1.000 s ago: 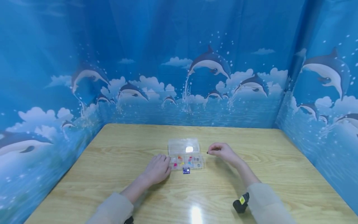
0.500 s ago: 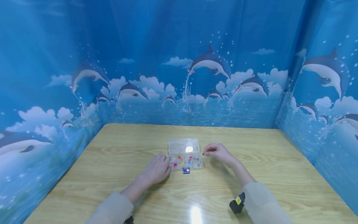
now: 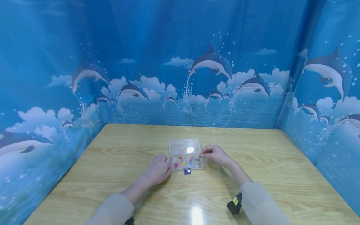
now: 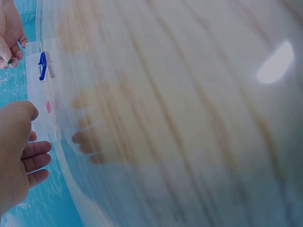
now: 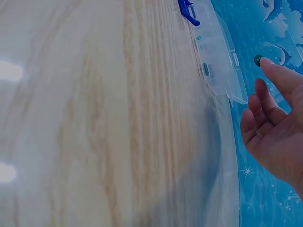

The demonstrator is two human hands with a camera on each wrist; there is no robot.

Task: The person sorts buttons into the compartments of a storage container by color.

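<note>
A clear plastic compartment box (image 3: pixel 174 169) lies on the table with its lid (image 3: pixel 180 145) raised at the back. Small coloured pieces sit in its compartments, among them pink, orange, yellow, light blue and dark ones. At the box's left end my left hand (image 3: pixel 158 168) holds it, thumb by the front corner and index finger at the side. Beyond the right end, my right hand (image 3: pixel 216 154) pinches a small round green button (image 5: pixel 258 60) between thumb and index finger. Its other fingers are loosely bent. A blue latch (image 3: pixel 187 171) hangs at the box front.
The light wood-grain table (image 3: pixel 135 140) has bright reflections near its front. A blue dolphin-print curtain (image 3: pixel 157 62) stands around the back and both sides. A black wrist camera (image 3: pixel 234 204) sits below the right sleeve.
My right hand has moved left with the button, from beside the box to its back right corner. The left hand and the box have stayed in place.
</note>
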